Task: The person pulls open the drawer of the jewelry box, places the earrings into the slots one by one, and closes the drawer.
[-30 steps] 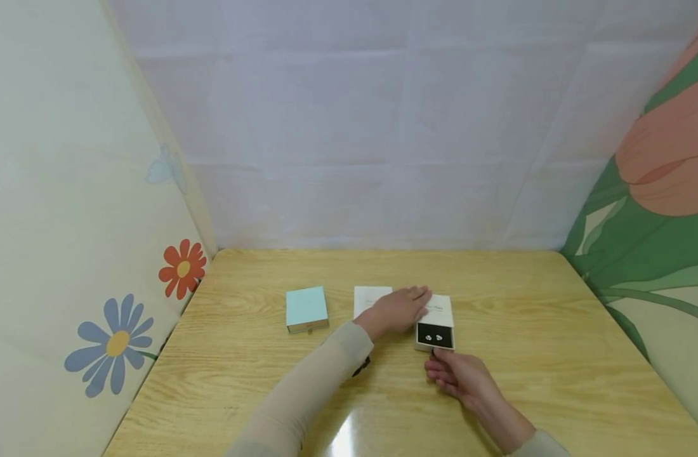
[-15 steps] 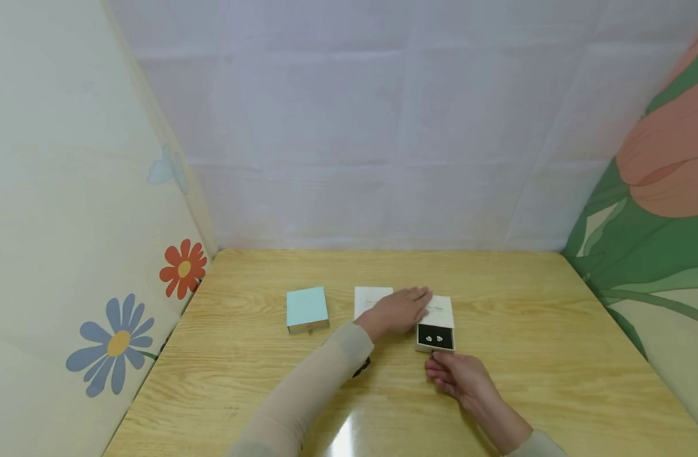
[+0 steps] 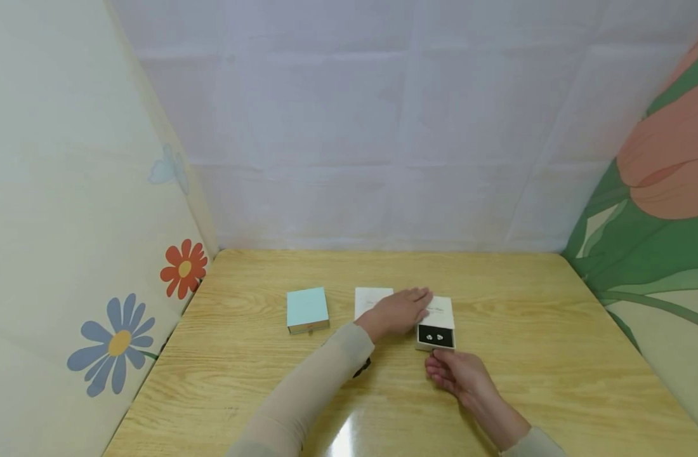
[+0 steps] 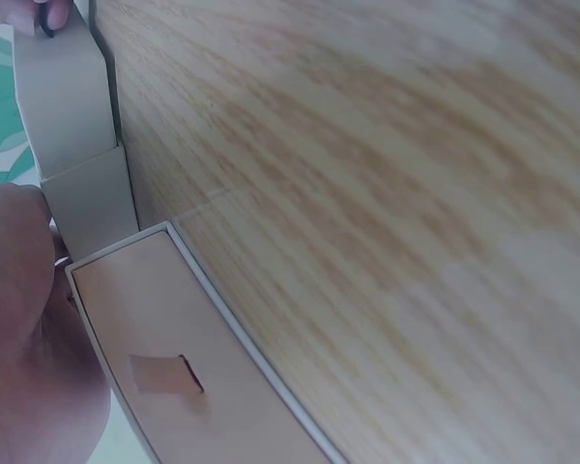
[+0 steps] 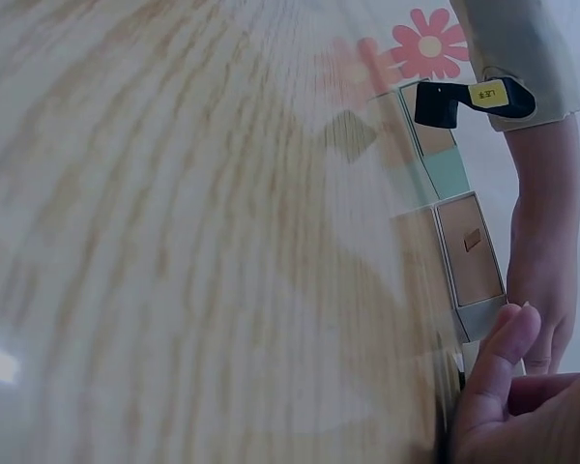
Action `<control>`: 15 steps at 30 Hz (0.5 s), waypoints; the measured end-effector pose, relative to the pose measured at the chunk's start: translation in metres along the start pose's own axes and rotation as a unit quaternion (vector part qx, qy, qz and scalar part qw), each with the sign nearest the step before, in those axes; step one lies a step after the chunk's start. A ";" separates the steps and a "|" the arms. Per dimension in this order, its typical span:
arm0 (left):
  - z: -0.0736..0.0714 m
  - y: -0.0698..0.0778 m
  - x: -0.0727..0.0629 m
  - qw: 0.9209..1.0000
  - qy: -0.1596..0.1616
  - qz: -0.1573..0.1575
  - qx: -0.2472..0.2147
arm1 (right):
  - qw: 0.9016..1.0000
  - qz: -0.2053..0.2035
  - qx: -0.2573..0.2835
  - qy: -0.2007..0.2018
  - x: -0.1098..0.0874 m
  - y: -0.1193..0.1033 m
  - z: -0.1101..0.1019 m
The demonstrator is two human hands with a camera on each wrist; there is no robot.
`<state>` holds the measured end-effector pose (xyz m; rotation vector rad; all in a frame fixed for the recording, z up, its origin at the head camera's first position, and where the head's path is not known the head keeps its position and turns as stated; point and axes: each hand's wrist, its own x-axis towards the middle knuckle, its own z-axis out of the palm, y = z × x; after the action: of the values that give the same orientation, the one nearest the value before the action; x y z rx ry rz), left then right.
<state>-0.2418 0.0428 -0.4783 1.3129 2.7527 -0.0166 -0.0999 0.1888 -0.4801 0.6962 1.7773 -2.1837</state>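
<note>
A white drawer-style jewelry box [image 3: 438, 313] lies on the table, its drawer partly out toward me. On the drawer's black lining sit two small silver earrings [image 3: 434, 337]. My left hand [image 3: 399, 310] rests with fairly straight fingers on the left part of the box's cover. At the drawer's front, my right hand [image 3: 460, 377] pinches a small dark pull tab [image 4: 46, 19], seen best in the left wrist view. Left of this box stands a second white box [image 3: 372, 298], partly hidden by my left hand; its tan front [image 5: 472, 249] shows in the right wrist view.
Farther left sits a light blue box [image 3: 306, 306] with a small tab at its front. The wooden table [image 3: 229, 381] is bordered by a pale cloth backdrop [image 3: 349, 158] and flower-printed side panels [image 3: 119, 343]. A black camera strap [image 5: 474, 97] is on the left wrist.
The drawer has slid very slightly into its cover, so a little less black lining shows. Both hands stay in nearly the same places.
</note>
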 end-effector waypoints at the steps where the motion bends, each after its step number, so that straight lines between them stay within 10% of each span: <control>1: 0.000 0.000 0.000 1.000 0.001 0.001 0.001 | 1.000 0.000 0.000 -0.003 0.000 0.000 0.000; 15: 0.003 -0.001 0.002 1.000 0.001 0.001 0.003 | 1.000 0.003 0.003 0.013 0.009 -0.006 0.002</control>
<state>-0.2438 0.0431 -0.4813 1.3164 2.7551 -0.0232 -0.1109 0.1892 -0.4789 0.7327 1.7792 -2.1866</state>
